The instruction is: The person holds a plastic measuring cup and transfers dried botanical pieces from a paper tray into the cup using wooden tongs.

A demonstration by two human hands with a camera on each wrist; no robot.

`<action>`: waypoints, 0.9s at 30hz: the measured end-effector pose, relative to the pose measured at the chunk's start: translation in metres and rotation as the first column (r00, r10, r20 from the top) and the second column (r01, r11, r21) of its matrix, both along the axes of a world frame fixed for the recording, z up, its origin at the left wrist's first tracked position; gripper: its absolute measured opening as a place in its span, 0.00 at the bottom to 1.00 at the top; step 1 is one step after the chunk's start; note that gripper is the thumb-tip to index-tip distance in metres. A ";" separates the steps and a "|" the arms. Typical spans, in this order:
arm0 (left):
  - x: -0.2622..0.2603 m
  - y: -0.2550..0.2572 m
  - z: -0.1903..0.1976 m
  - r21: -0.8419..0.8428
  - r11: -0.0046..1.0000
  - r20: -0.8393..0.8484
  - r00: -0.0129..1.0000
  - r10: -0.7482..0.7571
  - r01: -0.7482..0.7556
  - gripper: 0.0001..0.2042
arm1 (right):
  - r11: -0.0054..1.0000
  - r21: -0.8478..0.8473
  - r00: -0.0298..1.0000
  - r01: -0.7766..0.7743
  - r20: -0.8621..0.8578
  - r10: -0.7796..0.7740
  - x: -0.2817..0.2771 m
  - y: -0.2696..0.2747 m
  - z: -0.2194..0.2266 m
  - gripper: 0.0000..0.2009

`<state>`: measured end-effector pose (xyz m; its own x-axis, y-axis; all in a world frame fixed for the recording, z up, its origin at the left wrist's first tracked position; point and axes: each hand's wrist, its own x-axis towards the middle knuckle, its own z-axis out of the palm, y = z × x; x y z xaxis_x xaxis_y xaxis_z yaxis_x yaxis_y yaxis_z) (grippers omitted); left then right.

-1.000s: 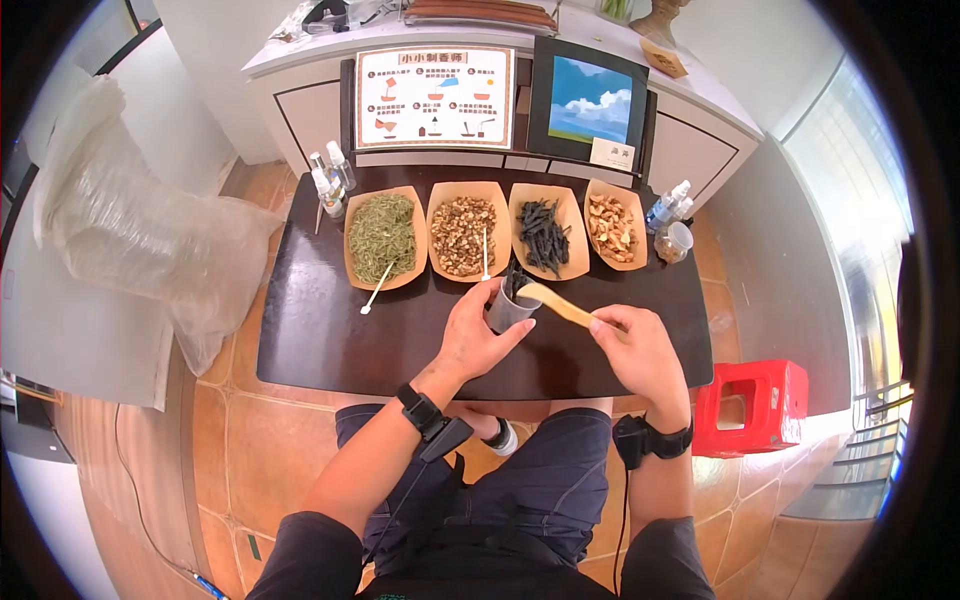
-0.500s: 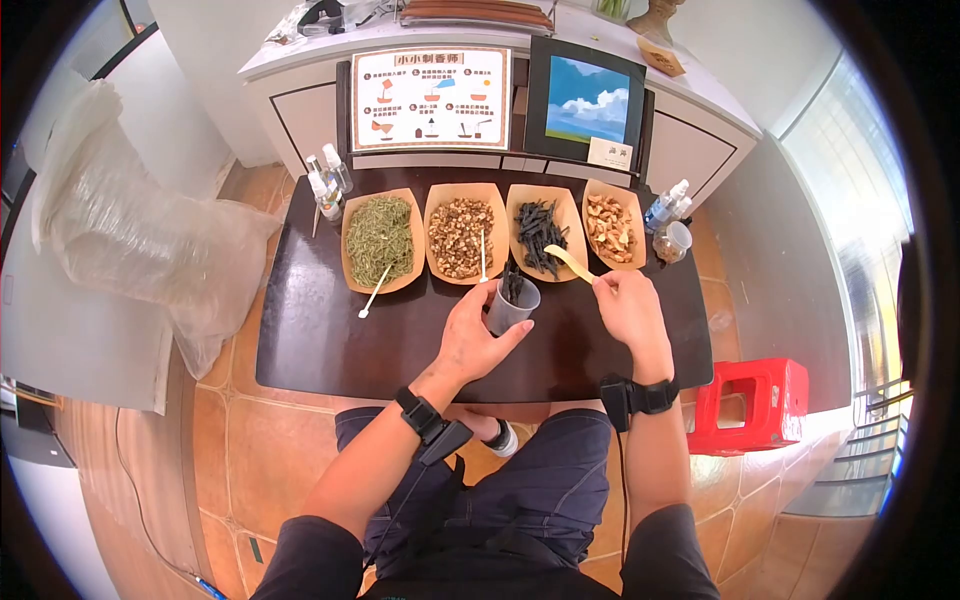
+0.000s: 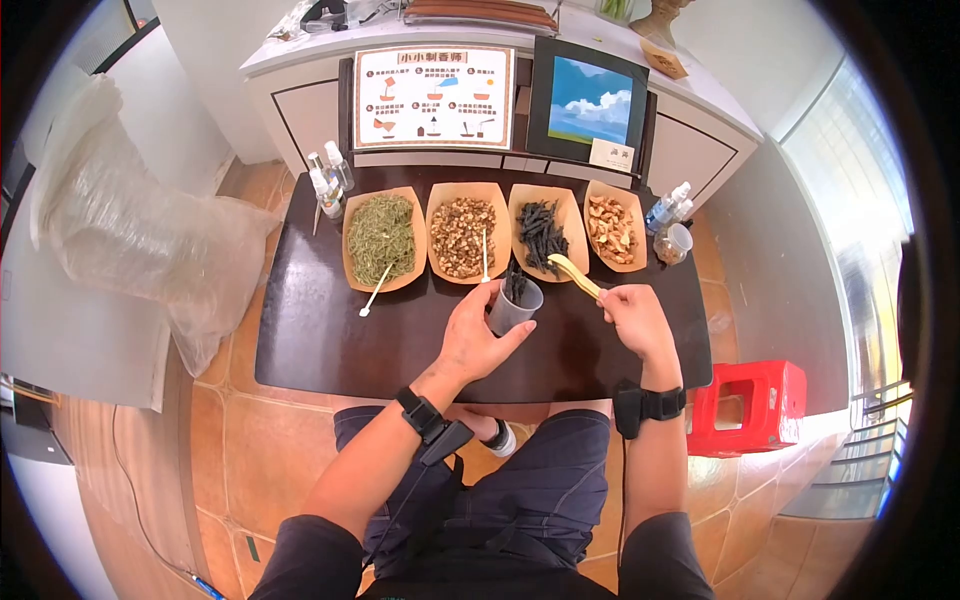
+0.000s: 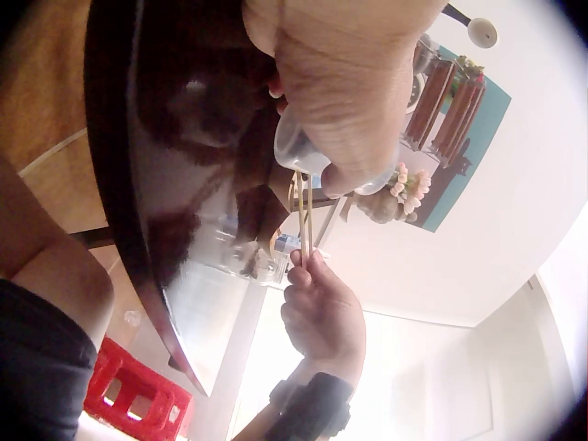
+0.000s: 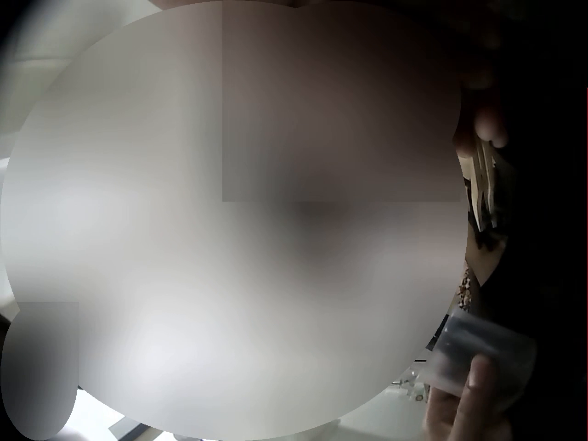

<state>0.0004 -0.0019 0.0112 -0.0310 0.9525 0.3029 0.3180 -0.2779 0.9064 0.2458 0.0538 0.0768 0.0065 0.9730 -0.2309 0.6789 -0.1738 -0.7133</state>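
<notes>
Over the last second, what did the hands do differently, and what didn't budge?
The right hand, gripping the wooden scoop, swung it from over the cup out to the tray of dark sticks, then drew back slightly toward the cup. The left hand kept holding the cup in place; the four trays stayed put.

A small clear plastic cup (image 3: 513,306) stands upright on the dark table, at about 12 o'clock from the person, with a few dark twig-like pieces sticking up from its mouth. At its 2 o'clock, a pale wooden scoop (image 3: 573,274) lies tilted, bowl end toward 10 o'clock over the tray of dark sticks (image 3: 543,231).
</notes>
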 end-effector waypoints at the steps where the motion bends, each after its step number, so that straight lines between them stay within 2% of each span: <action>1: 0.000 0.000 0.001 -0.005 1.000 -0.013 1.000 0.004 -0.004 0.30 | 1.000 0.000 0.998 -0.016 -0.064 0.016 0.002 -0.003 0.001 0.14; 4: 0.000 -0.002 0.005 -0.086 0.996 0.016 1.000 0.001 0.001 0.28 | 0.999 -0.013 0.979 -0.029 -0.204 0.026 0.007 -0.008 -0.001 0.12; 5: 0.000 -0.002 0.005 -0.086 0.996 0.016 1.000 0.000 0.001 0.28 | 0.999 -0.030 0.960 -0.026 -0.279 0.017 0.009 -0.009 -0.003 0.12; 8: 0.000 -0.002 0.007 -0.090 0.996 0.007 1.000 0.004 -0.003 0.28 | 0.999 -0.026 0.931 -0.048 -0.363 0.035 0.014 -0.009 -0.009 0.11; 15: 0.000 0.000 -0.003 -0.088 0.996 0.042 0.999 0.009 -0.005 0.30 | 0.990 0.100 0.889 -0.100 -0.437 0.134 -0.001 -0.031 0.001 0.11; 17: 0.000 0.000 -0.004 -0.097 0.995 0.060 0.998 0.007 -0.002 0.30 | 0.973 0.162 0.918 -0.166 -0.335 0.213 -0.007 -0.041 0.007 0.11; 19: 0.001 0.000 -0.003 -0.104 0.994 0.035 0.999 0.031 -0.028 0.30 | 0.970 0.177 0.928 -0.165 -0.305 0.214 -0.013 -0.049 0.012 0.10; 22: -0.001 -0.001 0.003 -0.141 0.990 0.023 1.000 0.011 -0.008 0.30 | 0.929 0.281 0.961 -0.242 -0.064 0.270 -0.019 -0.055 0.022 0.09; 23: 0.000 -0.001 0.002 -0.141 0.990 0.023 1.000 0.011 -0.007 0.30 | 0.929 0.281 0.961 -0.241 -0.063 0.269 -0.020 -0.055 0.025 0.09; 25: 0.000 0.000 -0.003 0.038 0.999 -0.031 0.999 0.029 -0.027 0.29 | 0.882 0.355 0.950 -0.310 0.078 0.303 -0.021 -0.055 0.029 0.08; 27: -0.001 0.002 -0.005 0.090 0.996 -0.066 0.998 0.023 -0.017 0.29 | 0.870 0.350 0.938 -0.347 0.133 0.320 -0.021 -0.054 0.034 0.08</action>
<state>-0.0005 -0.0002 0.0059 -0.0266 0.9209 0.3890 0.3835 -0.3499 0.8547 0.2245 -0.0006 0.1111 -0.3304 0.9352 0.1276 0.6998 0.3334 -0.6318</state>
